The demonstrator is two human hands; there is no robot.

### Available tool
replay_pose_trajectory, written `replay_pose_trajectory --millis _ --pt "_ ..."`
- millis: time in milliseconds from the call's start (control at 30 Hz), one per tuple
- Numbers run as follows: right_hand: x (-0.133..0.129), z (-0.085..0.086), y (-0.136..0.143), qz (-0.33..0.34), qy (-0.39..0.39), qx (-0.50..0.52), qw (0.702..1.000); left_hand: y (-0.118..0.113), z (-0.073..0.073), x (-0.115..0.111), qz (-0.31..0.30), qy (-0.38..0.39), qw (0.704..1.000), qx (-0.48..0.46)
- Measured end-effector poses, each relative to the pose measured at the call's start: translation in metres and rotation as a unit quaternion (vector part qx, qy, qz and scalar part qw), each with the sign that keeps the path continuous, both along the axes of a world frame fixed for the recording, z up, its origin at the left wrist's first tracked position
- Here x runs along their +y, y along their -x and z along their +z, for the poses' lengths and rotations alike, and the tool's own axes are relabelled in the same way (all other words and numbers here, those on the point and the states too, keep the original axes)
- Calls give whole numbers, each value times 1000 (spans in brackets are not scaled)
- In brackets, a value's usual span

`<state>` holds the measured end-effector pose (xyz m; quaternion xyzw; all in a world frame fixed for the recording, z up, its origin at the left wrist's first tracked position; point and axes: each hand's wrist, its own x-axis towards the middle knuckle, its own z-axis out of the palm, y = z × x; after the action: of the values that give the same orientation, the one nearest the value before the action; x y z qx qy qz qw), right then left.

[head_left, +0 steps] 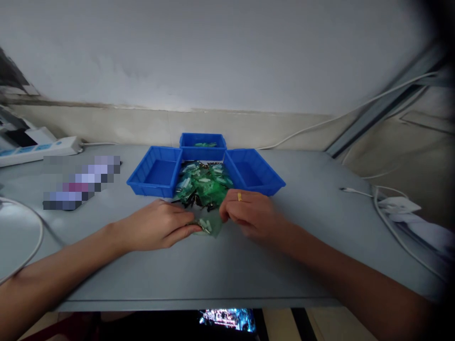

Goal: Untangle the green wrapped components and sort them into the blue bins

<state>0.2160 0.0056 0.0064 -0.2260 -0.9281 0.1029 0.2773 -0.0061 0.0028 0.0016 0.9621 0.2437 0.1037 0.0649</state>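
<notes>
Between my two hands is a small green plastic bag (212,226) with pale and metallic bits inside, held just above the grey table. My left hand (161,225) pinches its left side between thumb and fingers. At its upper right edge, my right hand (250,210), with a yellow ring, has its fingers closed on the bag. Just beyond lies a pile of similar green bags (204,182) with white pieces and dark screw-like parts, some loose at the near side. What exactly the bags contain is too small to make out.
Blue bins stand left (156,170), right (254,170) and behind (202,144) the pile; the rear one holds some green bags. A blurred-out flat object (83,182) and a power strip (46,149) lie left. White cables (387,222) run at right. A lit screen (229,318) shows below the table edge.
</notes>
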Motion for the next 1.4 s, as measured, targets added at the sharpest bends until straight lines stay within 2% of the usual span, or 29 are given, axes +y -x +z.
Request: replay_pose_trajectory --millis 433,733,1000,1133,1233,1400 --pt "-4 -2 2 -24 -24 -39 999 1 -1 1 2 -22 999 24" --pt "-1 -1 1 15 -40 -12 999 1 -1 1 0 -2 1000 21" --pt "-2 0 0 -16 -39 -29 999 2 -1 0 -10 21 1000 16" --pt "1 -2 1 2 -30 -21 999 2 1 0 -12 29 999 8" --pt "1 -4 2 11 -15 -27 999 2 1 0 -13 2 1000 3" --pt "-1 -4 4 -27 57 -69 996 3 2 0 -14 -38 999 -21"
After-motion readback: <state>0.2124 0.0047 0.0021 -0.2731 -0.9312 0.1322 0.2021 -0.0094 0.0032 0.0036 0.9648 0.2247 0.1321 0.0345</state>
